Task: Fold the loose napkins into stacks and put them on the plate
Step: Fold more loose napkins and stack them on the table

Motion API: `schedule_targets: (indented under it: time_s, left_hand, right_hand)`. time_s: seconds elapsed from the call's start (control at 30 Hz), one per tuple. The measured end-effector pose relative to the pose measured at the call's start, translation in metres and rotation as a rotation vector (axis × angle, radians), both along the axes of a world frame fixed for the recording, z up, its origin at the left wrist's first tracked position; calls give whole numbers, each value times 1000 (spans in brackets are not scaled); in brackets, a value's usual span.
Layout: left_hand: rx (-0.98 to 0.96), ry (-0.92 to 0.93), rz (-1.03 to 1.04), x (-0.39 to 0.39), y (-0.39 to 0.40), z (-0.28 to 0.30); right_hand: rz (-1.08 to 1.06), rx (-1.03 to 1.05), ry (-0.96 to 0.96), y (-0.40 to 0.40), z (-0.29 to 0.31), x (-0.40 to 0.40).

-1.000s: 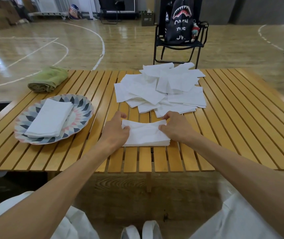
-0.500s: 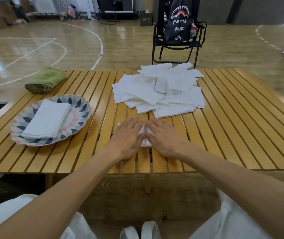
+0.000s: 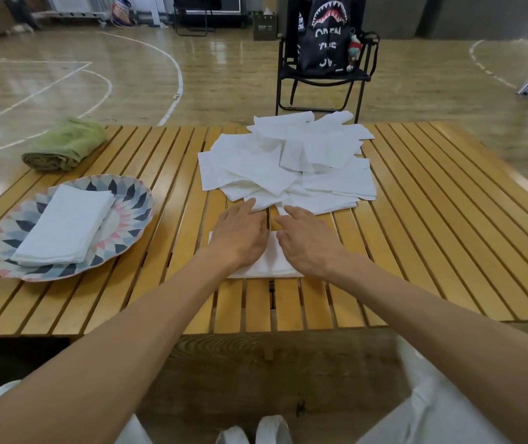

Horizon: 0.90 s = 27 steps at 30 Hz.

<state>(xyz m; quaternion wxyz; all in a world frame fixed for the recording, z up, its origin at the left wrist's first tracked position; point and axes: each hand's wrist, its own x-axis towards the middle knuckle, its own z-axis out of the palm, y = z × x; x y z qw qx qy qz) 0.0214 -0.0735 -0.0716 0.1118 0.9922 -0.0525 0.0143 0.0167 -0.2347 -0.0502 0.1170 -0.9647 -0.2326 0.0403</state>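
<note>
A folded white napkin stack (image 3: 270, 262) lies on the slatted wooden table (image 3: 432, 225) in front of me. My left hand (image 3: 240, 237) and my right hand (image 3: 309, 240) lie flat on it side by side, fingers straight, fingertips reaching the near edge of the loose napkin pile (image 3: 291, 161). That pile of white napkins spreads across the table's far middle. At the left, a patterned plate (image 3: 128, 216) carries one folded napkin stack (image 3: 64, 225).
A rolled green towel (image 3: 64, 144) lies at the table's far left corner. Behind the table stands a black folding chair (image 3: 323, 75) with a shark-print backpack (image 3: 323, 30) on it. The gym floor surrounds the table.
My hands moved from the folded stack's two ends to its middle, then slid forward over it toward the loose pile. The stack now lies flat under my palms.
</note>
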Motion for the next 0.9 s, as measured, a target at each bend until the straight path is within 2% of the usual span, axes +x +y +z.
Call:
schedule_targets:
  time_s: [0.13, 0.33, 0.4, 0.5, 0.57, 0.63, 0.77, 0.9]
  left_hand:
    - [11, 6, 25, 10, -2, -3]
    - [57, -128, -45, -9, 6, 14]
    - [46, -161, -85, -23, 5, 25]
    - [-39, -227, -130, -42, 5, 39]
    - [-132, -248, -114, -49, 5, 47]
    - [-286, -269, -26, -50, 5, 56]
    - [-653, -447, 108, -52, 10, 78]
    - [-1062, -492, 129, -57, 13, 96]
  right_hand:
    - [-24, 19, 0, -5, 0, 5]
    - [-70, 85, -105, -9, 17, 7]
    - [-119, 194, -88, -7, 21, 3]
    - [-329, 572, 174, 0, 29, -5]
    - [-433, 814, 412, 3, 33, -9]
    - [-433, 934, 553, 6, 39, -12]
    - [-428, 981, 589, 10, 46, -16]
    - [-466, 1144, 766, 11, 51, -19]
